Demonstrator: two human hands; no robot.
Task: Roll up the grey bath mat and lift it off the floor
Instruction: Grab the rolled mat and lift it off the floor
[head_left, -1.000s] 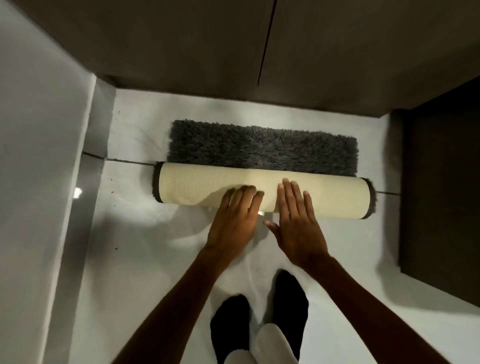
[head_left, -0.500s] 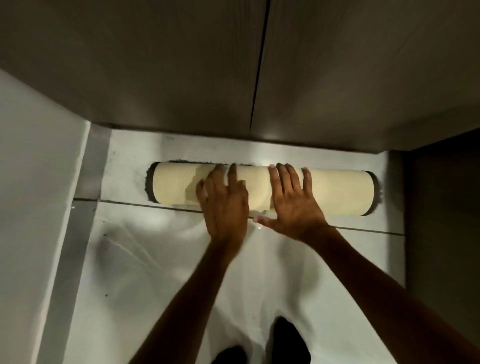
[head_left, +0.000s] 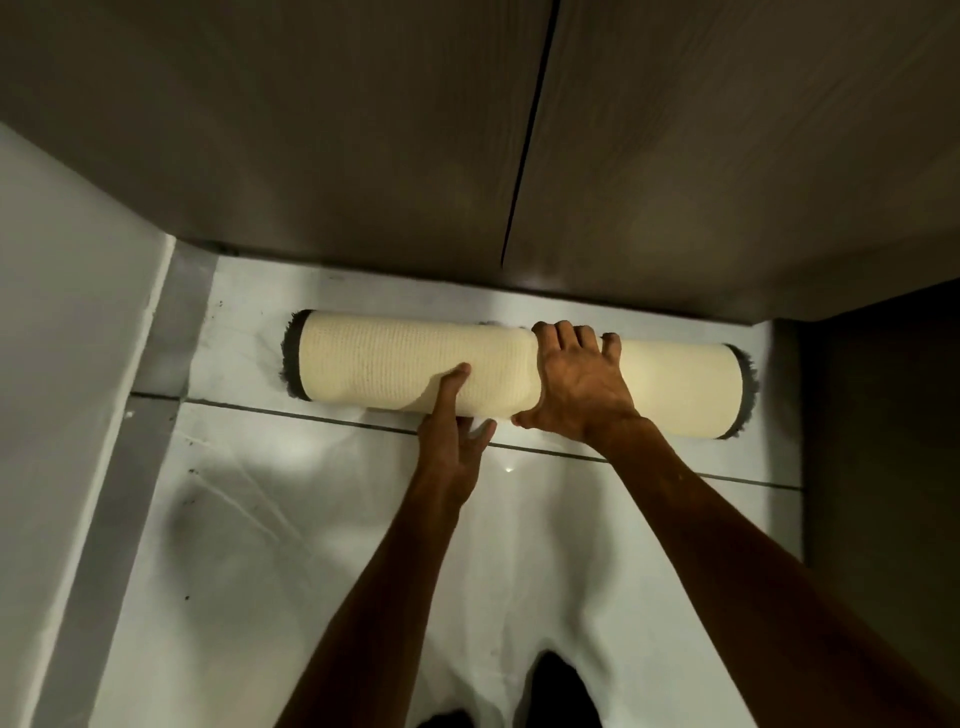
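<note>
cream backing: outer face of the rolled bath mat (head_left: 395, 364), ribbed weave, with dark grey pile showing only as fringes at both ends.
mat position: fully rolled into one cylinder, lying on the floor (head_left: 291, 519) across the view, just in front of the cabinet doors (head_left: 363, 130).
surroundings: pale glossy floor with a dark grout line running just in front of the roll; a grey wall (head_left: 57, 338) on the left with a darker skirting strip at its foot; a dark recess on the right.
obstructions: cabinet base sits close behind the roll; the left and right ends lie near the side walls without touching them.
left hand (head_left: 454, 421): arm extended, thumb pressed on the near face of the roll, fingers slipped toward its underside; grip partly hidden, so i cannot tell how firmly it holds.
right hand (head_left: 579, 384): arched over the top of the roll right of centre, fingers curled down its far side, thumb on the near side; grip closed around the mat.
feet: dark socks (head_left: 558, 691) at the lower edge.
writing: none legible.
</note>
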